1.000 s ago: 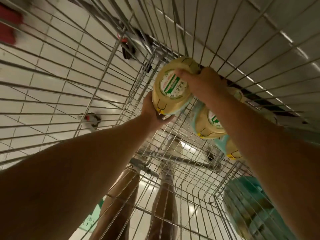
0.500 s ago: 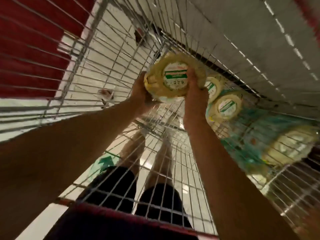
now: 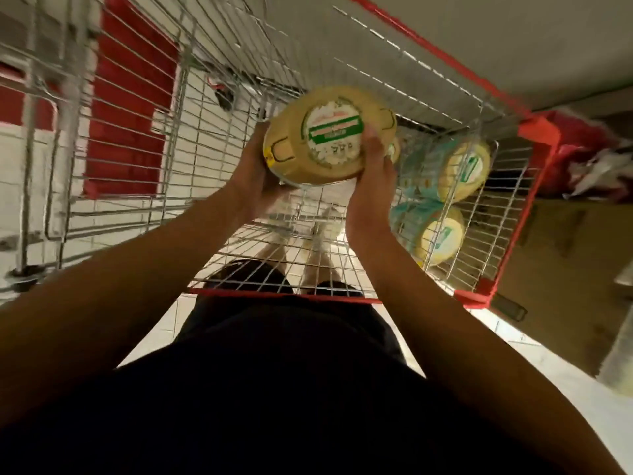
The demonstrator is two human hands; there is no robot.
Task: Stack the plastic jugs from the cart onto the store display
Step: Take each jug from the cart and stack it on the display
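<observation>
A yellow plastic jug with a green and white label on its lid hangs above the wire floor of the cart, lid facing me. My left hand grips its left side from below. My right hand holds its right side, fingers curled over the lid's edge. Two more yellow jugs with teal wrapping lie in the cart's right corner, one above the other. The store display is not in sight.
The cart has chrome wire walls and red plastic trim. A second wire cart stands to the left before a red panel. Brown cardboard and red packaging lie to the right. My dark shorts fill the bottom.
Both hands have lifted the jug up from the cart's floor and nearer to me. My view has swung so the cart's near red rim and right corner now show.
</observation>
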